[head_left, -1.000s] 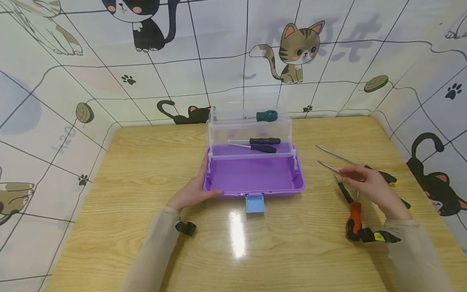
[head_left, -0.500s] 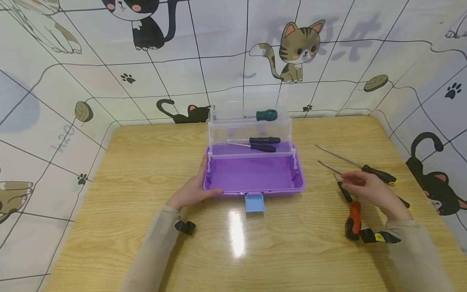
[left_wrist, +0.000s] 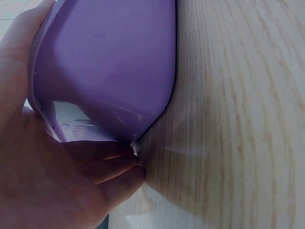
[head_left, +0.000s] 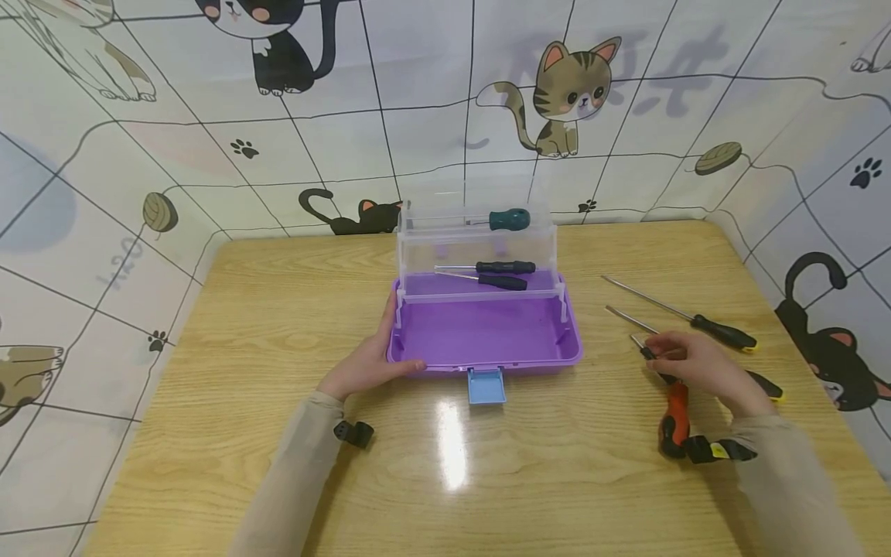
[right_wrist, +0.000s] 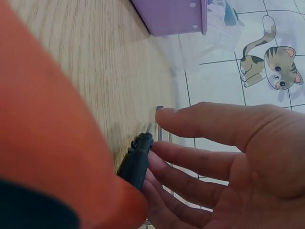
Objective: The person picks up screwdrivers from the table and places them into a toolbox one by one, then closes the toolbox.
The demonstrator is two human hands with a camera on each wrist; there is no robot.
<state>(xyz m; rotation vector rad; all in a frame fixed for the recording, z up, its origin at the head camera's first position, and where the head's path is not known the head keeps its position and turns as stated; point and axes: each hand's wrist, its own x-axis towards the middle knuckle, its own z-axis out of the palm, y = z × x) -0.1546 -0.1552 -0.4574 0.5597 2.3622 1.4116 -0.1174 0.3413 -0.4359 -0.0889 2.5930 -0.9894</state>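
Observation:
My left hand (head_left: 358, 367) holds the left end of a purple toolbox (head_left: 578, 344), thumb at its front rim and fingers along its side. In the left wrist view the fingers (left_wrist: 116, 181) bend against the toolbox wall (left_wrist: 112, 52) near the table. My right hand (head_left: 696, 363) is over the tools on the right. Its fingertips reach a small black-handled screwdriver (right_wrist: 136, 162), while the thumb stands apart from the handle in the right wrist view. Beside that lies a screwdriver with an orange and black handle (head_left: 674, 422), large and close in the right wrist view.
Clear raised trays (head_left: 480, 244) of the toolbox hold a green-handled screwdriver (head_left: 510, 220) and two black-handled screwdrivers (head_left: 504, 268). A blue latch (head_left: 486, 387) hangs at the front. Long screwdrivers with black and yellow handles (head_left: 724, 333) lie at the right. A cat-patterned cloth backs the table.
My right hand has lowered slightly toward the small black-handled screwdriver, whose tip has shifted a little to the left. My left hand and the toolbox have stayed in place.

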